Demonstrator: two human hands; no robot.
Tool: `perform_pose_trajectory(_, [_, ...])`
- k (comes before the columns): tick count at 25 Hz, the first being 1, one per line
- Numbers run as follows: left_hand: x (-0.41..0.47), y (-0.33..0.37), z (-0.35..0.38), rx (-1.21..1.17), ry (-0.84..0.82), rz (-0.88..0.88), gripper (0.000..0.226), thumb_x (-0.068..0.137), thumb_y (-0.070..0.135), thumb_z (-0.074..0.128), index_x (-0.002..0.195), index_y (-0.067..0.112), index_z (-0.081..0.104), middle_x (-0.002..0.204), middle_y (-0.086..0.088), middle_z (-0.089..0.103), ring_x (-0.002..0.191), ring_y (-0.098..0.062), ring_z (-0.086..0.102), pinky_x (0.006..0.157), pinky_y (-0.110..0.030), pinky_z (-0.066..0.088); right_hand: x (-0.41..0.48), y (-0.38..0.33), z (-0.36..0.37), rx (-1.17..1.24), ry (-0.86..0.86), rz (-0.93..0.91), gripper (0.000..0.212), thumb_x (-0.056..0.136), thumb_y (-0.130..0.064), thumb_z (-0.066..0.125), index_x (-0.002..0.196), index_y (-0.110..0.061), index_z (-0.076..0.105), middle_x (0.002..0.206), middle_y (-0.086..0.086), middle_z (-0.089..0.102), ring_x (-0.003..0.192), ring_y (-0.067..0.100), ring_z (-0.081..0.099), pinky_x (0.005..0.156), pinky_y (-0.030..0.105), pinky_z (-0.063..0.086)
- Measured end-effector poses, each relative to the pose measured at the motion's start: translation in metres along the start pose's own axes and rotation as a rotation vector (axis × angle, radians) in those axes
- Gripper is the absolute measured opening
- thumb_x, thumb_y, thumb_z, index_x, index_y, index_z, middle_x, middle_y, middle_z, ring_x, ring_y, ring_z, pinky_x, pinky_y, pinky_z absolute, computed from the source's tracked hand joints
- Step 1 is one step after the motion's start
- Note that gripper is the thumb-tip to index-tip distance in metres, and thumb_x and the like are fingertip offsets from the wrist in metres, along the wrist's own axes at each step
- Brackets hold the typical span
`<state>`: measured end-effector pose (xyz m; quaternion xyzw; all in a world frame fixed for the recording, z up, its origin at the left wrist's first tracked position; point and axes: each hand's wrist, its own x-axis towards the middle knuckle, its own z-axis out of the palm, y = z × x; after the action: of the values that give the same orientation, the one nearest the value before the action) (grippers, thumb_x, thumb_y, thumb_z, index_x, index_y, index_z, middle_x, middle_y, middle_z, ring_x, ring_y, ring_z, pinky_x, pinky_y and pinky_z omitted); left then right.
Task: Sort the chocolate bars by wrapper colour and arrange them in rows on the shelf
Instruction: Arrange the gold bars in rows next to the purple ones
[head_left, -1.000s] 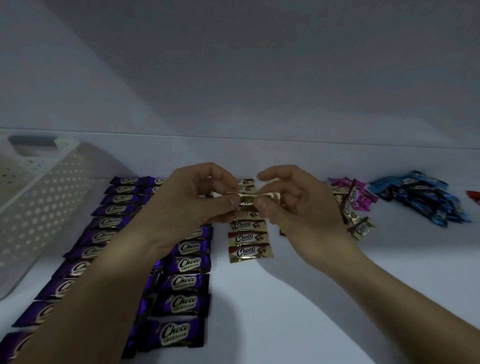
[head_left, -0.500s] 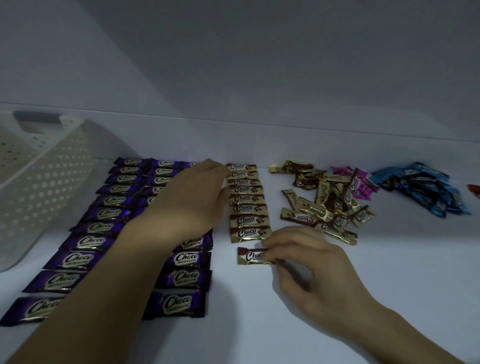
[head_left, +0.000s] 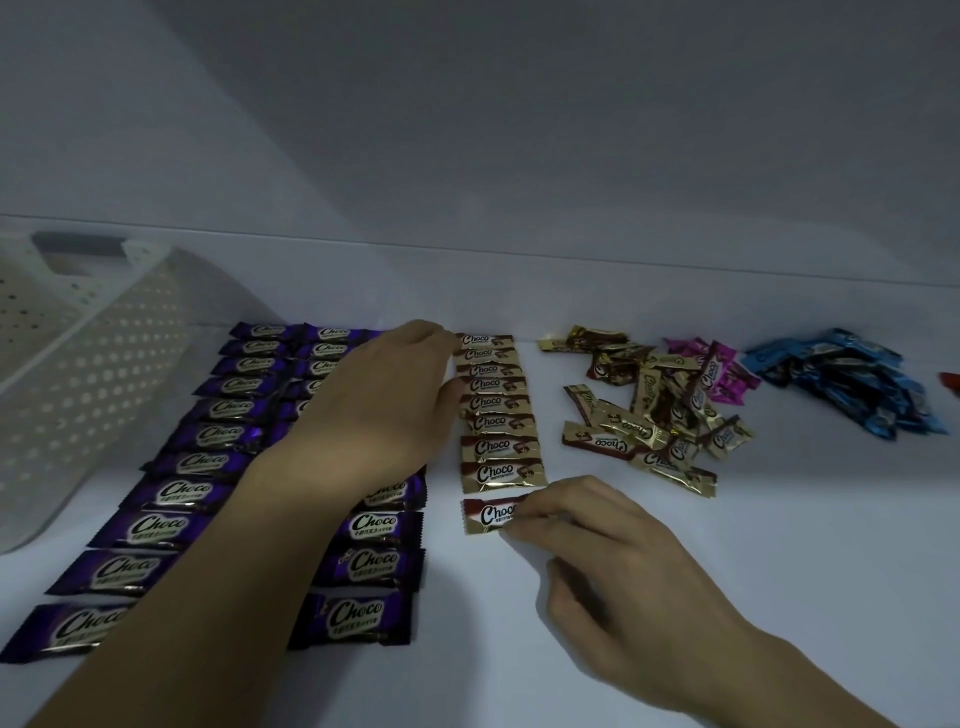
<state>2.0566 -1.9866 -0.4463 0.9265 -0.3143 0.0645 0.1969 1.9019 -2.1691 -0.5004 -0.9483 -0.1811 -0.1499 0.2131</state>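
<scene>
Two columns of purple Choco bars (head_left: 171, 493) lie in rows on the white shelf (head_left: 779, 545). Right of them runs a column of gold-and-brown Choco bars (head_left: 496, 405). My left hand (head_left: 384, 410) reaches over the purple rows, its fingertips touching the left edge of the gold column near the back. My right hand (head_left: 597, 540) pinches the right end of the nearest gold bar (head_left: 488, 515), which lies flat at the front end of that column. A loose heap of gold bars (head_left: 644, 410) lies further right.
A white perforated basket (head_left: 78, 395) stands tilted at the left. A few pink bars (head_left: 722, 369) lie behind the gold heap, a pile of blue bars (head_left: 852, 384) at the far right, and a red scrap (head_left: 950, 384) at the frame edge. The shelf's back wall is close behind.
One second ago both hands held a gold bar in the air. It now lies at the front of the gold column under my right fingers; my left hand went to the column's side.
</scene>
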Motion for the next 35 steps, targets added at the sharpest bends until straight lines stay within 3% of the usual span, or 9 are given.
perform_pose_trajectory(11, [0.001,-0.001,0.002,-0.013,-0.010,-0.011,0.042,0.104,0.025,0.044,0.145,0.019,0.047,0.150,0.003,0.046,0.132,-0.017,0.048,0.109,-0.032,0.040,0.002,-0.001,0.000,0.001,-0.020,0.017,0.043,0.082,-0.014,0.058,0.124,-0.017,0.068,0.127,-0.010,0.059,0.118,0.007,0.054,0.092,0.027,0.049])
perform_pose_trajectory(15, [-0.002,0.004,-0.001,-0.014,-0.015,0.002,0.041,0.105,0.024,0.042,0.146,0.022,0.046,0.153,0.006,0.043,0.135,-0.015,0.044,0.110,-0.029,0.034,0.002,0.002,-0.013,0.108,0.127,0.035,0.037,0.084,-0.015,0.061,0.119,-0.021,0.070,0.123,-0.011,0.061,0.118,0.008,0.056,0.095,0.025,0.047])
perform_pose_trajectory(20, [-0.001,0.033,-0.004,0.020,-0.159,0.121,0.038,0.104,0.035,0.039,0.142,0.032,0.045,0.143,0.013,0.048,0.124,-0.008,0.048,0.104,-0.027,0.040,0.014,0.084,-0.071,-0.104,0.214,0.227,0.026,0.093,-0.018,0.059,0.114,-0.028,0.069,0.113,-0.014,0.061,0.111,0.008,0.053,0.092,0.013,0.037])
perform_pose_trajectory(23, [0.024,0.070,0.003,0.073,-0.275,0.194,0.061,0.102,0.055,0.037,0.157,0.034,0.022,0.160,0.011,0.028,0.143,-0.012,0.032,0.114,-0.030,0.030,0.023,0.138,-0.088,-0.145,0.215,0.327,0.030,0.098,-0.013,0.051,0.121,-0.025,0.064,0.114,-0.011,0.058,0.110,0.007,0.046,0.089,0.017,0.032])
perform_pose_trajectory(25, [0.047,0.095,0.025,0.094,-0.357,0.256,0.090,0.089,0.077,0.040,0.159,0.036,0.000,0.168,0.004,0.005,0.153,-0.019,0.013,0.122,-0.039,0.019,0.023,0.159,-0.086,-0.155,0.339,0.317,0.031,0.095,-0.007,0.046,0.114,-0.020,0.067,0.106,-0.008,0.059,0.105,0.011,0.049,0.088,0.021,0.035])
perform_pose_trajectory(27, [0.072,0.110,0.055,0.138,-0.420,0.291,0.118,0.070,0.093,0.045,0.154,0.042,-0.021,0.167,-0.002,-0.021,0.155,-0.028,-0.010,0.124,-0.054,0.005,0.017,0.169,-0.082,-0.125,0.479,0.352,0.031,0.088,-0.008,0.045,0.106,-0.018,0.068,0.099,-0.008,0.059,0.100,0.014,0.051,0.086,0.014,0.033])
perform_pose_trajectory(29, [0.093,0.109,0.085,0.197,-0.425,0.281,0.128,0.059,0.099,0.048,0.150,0.047,-0.026,0.165,-0.003,-0.028,0.152,-0.033,-0.020,0.120,-0.065,-0.001,0.013,0.171,-0.082,-0.038,0.564,0.384,0.031,0.085,-0.009,0.045,0.102,-0.021,0.069,0.097,-0.010,0.058,0.098,0.011,0.051,0.086,0.006,0.030])
perform_pose_trajectory(32, [0.105,0.104,0.115,0.215,-0.373,0.292,0.115,0.066,0.098,0.038,0.153,0.047,-0.017,0.167,0.001,-0.013,0.152,-0.033,-0.018,0.118,-0.068,0.002,0.010,0.176,-0.089,0.065,0.625,0.407,0.028,0.086,-0.011,0.047,0.098,-0.028,0.066,0.097,-0.010,0.060,0.099,0.011,0.054,0.086,0.010,0.034])
perform_pose_trajectory(35, [0.105,0.102,0.127,0.186,-0.133,0.297,0.090,0.080,0.089,0.032,0.155,0.043,0.014,0.157,0.003,0.022,0.145,-0.025,0.015,0.111,-0.059,0.029,0.009,0.178,-0.096,0.133,0.688,0.418,0.027,0.091,-0.009,0.048,0.098,-0.029,0.065,0.098,-0.012,0.060,0.099,0.011,0.058,0.084,0.013,0.039])
